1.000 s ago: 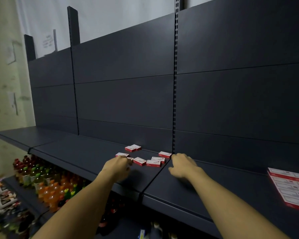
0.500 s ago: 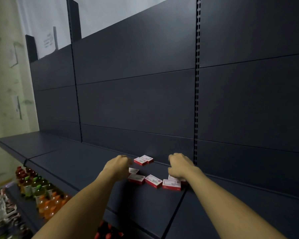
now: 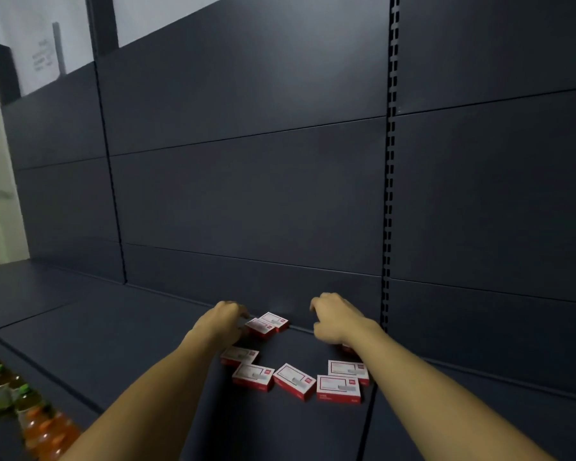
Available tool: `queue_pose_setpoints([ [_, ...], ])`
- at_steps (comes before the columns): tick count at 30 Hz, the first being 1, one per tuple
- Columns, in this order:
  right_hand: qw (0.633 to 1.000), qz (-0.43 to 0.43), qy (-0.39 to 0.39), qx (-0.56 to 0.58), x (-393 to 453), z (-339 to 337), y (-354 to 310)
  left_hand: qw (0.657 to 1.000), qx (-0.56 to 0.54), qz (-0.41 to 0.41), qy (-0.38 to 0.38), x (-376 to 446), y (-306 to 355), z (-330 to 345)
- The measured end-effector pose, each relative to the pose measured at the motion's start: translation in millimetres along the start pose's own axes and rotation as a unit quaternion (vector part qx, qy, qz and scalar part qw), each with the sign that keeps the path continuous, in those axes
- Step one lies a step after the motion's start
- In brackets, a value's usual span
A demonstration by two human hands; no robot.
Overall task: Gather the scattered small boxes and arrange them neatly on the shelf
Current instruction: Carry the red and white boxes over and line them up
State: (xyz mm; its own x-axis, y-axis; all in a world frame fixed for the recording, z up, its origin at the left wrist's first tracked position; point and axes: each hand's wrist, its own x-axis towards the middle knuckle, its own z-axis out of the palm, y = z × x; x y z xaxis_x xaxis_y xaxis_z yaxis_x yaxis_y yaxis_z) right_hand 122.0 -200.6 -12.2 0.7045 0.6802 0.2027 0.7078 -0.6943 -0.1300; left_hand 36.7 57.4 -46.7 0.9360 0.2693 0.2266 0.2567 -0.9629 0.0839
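So, boxes: small red-and-white boxes (image 3: 295, 380) lie loose on the dark shelf (image 3: 113, 344), mid-frame, close to the back panel (image 3: 246, 194).
Far pair: two boxes (image 3: 267, 323) touching each other, right at the back panel.
Near group: five more in a rough arc nearer the shelf edge, all at diff angles; a red bit of maybe another box shows under the right wrist, can't confirm.
Left hand (image 3: 222, 322): at the left end of the far pair, fingers curled toward it; touching or gripping, can't tell, fingertips hidden.
Right hand (image 3: 333, 316): hovers right of the far pair, fingers bent, apart from it; seems to hold nothing.
Progress: early by my read. No row or stack formed yet, so approx all the gathering + lining up is left.
Labels: white top panel w/ grey print and a small red logo on each box; too small to read.
Around: drink bottles (image 3: 30, 414), orange w/ green caps, on a lower shelf far left; paper notice on the wall, unreadable.
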Motion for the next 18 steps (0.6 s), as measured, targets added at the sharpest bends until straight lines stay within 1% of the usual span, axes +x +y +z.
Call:
queue_pose_setpoints([
  [6, 1.000, 0.025, -0.004, -0.006, 11.1, 9.2, -0.7, 0.997, -0.050, 0.036, -0.047, 33.2, -4.1, 13.3],
  [10, 0.998, 0.058, 0.006, 0.005, 18.5, 8.7, -5.9, 0.992, -0.071, 0.069, -0.082, 47.1, -11.0, 19.5],
  [15, 0.996, 0.086, 0.012, 0.002, 31.6, 13.9, -24.3, 0.986, -0.086, 0.123, -0.078, 57.0, -24.1, 21.3],
  [18, 0.995, 0.100, 0.006, -0.005, 40.2, 21.7, -37.6, 0.980, -0.092, 0.151, -0.089, 59.4, -34.1, 20.4],
])
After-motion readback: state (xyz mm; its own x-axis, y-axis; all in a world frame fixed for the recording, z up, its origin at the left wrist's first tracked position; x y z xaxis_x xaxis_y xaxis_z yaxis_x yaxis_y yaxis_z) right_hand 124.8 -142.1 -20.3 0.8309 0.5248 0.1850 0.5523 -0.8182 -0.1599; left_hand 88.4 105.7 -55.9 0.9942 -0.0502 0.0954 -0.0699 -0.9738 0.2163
